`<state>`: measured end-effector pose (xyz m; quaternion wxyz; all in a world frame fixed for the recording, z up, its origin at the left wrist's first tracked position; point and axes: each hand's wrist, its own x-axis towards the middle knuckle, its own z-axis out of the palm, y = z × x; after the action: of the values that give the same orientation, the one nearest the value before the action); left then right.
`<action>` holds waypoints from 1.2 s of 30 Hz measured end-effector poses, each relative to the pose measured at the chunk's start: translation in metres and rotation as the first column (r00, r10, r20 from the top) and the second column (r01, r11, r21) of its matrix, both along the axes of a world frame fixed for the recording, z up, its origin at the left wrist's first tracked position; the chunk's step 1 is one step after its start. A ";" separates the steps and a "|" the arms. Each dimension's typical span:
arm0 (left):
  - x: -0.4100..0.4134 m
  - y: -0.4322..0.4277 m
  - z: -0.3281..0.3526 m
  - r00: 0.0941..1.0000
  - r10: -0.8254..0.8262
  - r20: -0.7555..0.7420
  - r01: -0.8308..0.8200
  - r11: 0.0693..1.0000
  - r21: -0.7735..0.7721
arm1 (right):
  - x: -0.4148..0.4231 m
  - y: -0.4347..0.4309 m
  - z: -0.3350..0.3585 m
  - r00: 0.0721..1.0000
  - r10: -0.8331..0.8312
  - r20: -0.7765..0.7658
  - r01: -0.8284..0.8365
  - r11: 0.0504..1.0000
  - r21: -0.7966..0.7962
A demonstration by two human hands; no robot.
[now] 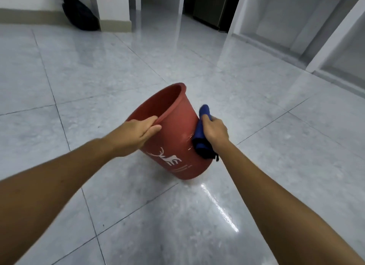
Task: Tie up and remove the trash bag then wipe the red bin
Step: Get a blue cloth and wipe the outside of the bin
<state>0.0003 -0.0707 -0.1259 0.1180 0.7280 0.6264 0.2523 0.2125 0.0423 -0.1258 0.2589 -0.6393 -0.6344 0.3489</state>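
Observation:
The red bin (175, 130) stands tilted on the tiled floor, its open mouth leaning away to the upper left and a white deer print on its near side. No bag lines its inside. My left hand (138, 132) grips the near rim, fingers curled over the edge. My right hand (214, 129) presses a bunched blue cloth (201, 138) against the bin's right outer wall. A tied black trash bag (81, 13) lies far off at the upper left, beside a white pillar.
Glossy grey floor tiles (256, 110) spread all around, with a bright light reflection near my right forearm. A white pillar (114, 8) rises at the top left. A dark doorway (209, 6) opens at the top centre and white cabinet frames (316, 31) run along the right.

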 end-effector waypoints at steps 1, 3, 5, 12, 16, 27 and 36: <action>0.009 0.006 0.001 0.999 0.028 0.035 -0.030 0.999 0.045 | -0.013 0.000 0.008 0.998 0.054 -0.042 -0.051 0.997 0.060; 0.020 0.018 0.005 0.989 0.131 0.073 -0.139 0.981 0.132 | -0.033 0.000 0.018 0.982 0.171 -0.079 -0.156 0.973 0.169; 0.018 0.028 0.009 0.975 0.207 0.074 -0.217 0.962 0.166 | -0.040 0.002 0.016 0.973 0.224 -0.046 -0.210 0.955 0.209; 0.001 0.028 0.008 0.957 0.257 0.135 -0.270 0.959 0.082 | 0.026 0.001 -0.037 0.981 -0.075 0.181 0.097 0.988 -0.117; 0.011 0.037 0.021 0.965 0.221 0.144 -0.228 0.973 0.037 | 0.003 -0.003 -0.016 0.987 0.035 0.156 -0.043 0.998 0.050; -0.003 0.016 0.013 0.973 0.187 0.134 -0.182 0.982 -0.043 | 0.045 0.001 -0.045 0.975 -0.123 0.187 0.150 0.979 -0.137; 0.006 0.006 0.022 0.986 0.148 -0.082 -0.148 0.989 0.002 | -0.024 -0.004 0.014 0.992 0.106 0.062 -0.113 0.987 0.118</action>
<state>0.0064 -0.0651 -0.1041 0.0744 0.6891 0.6834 0.2291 0.1886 0.0379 -0.1120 0.2600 -0.5960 -0.6955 0.3057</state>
